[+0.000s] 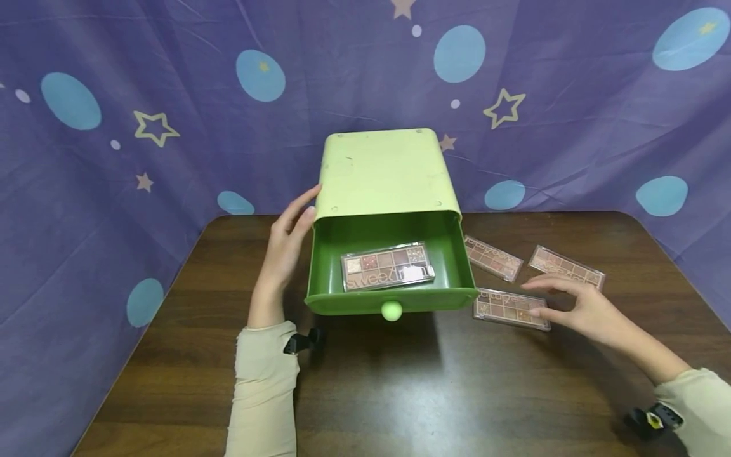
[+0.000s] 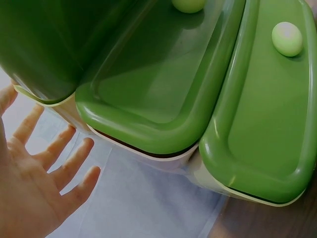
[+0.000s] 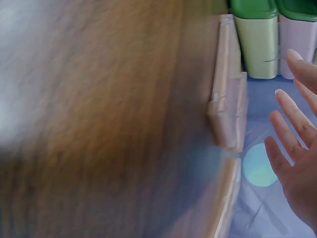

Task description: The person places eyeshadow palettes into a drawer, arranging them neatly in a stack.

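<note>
A green drawer unit (image 1: 388,171) stands in the middle, its top drawer (image 1: 342,306) pulled out. Inside lies an eyeshadow palette (image 1: 388,257) with a clear lid. My left hand (image 1: 280,251) rests its fingertips against the unit's left side; in the left wrist view its fingers (image 2: 74,166) are spread beside the drawer fronts. To the right, my right hand (image 1: 588,311) hovers with extended fingers over the right end of an eyeshadow palette (image 1: 502,311); whether it touches is unclear. Two more palettes lie behind, one on the left (image 1: 491,259) and one on the right (image 1: 556,259), partly covered by that hand.
Two closed drawer fronts, one in the middle (image 2: 148,89) and one lower (image 2: 262,114), show below the pulled-out drawer. All stands on a dark wooden table (image 1: 365,393). A purple cloth (image 1: 365,76) with stars and blue spots hangs behind.
</note>
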`<act>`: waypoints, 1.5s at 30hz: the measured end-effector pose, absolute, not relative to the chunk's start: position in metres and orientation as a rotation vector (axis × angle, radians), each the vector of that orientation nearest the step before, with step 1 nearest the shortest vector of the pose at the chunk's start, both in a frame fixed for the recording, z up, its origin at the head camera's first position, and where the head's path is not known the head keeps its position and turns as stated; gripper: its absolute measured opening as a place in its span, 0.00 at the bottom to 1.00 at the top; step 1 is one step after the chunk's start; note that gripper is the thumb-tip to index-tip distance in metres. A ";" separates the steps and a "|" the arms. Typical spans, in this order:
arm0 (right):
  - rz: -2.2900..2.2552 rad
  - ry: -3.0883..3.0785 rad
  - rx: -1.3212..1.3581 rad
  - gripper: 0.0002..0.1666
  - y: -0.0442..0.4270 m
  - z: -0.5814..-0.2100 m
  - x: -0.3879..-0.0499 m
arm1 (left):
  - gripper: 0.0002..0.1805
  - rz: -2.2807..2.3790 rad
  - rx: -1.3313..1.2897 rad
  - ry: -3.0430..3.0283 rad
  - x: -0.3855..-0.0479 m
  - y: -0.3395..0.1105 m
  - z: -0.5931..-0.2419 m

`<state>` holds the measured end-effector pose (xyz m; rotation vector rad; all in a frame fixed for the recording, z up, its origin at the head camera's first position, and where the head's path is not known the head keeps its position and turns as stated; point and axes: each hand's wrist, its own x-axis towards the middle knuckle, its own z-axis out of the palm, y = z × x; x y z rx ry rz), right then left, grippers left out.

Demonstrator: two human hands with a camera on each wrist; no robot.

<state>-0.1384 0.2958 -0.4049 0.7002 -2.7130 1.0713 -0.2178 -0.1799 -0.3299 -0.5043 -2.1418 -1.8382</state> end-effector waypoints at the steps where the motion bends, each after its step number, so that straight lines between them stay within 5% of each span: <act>1: 1.059 -2.715 0.711 0.26 0.297 -0.407 -0.139 | 0.24 -1.838 -0.504 -2.141 -0.218 -0.180 -0.330; 15: 0.919 -2.688 0.946 0.37 0.299 -0.435 -0.156 | 0.25 -1.846 -0.488 -2.148 -0.218 -0.180 -0.330; 30: 0.887 -2.849 0.902 0.43 0.291 -0.434 -0.159 | 0.25 -1.832 -0.489 -2.165 -0.217 -0.180 -0.330; 45: 0.888 -2.887 0.848 0.39 0.288 -0.432 -0.159 | 0.25 -1.828 -0.489 -2.173 -0.217 -0.181 -0.330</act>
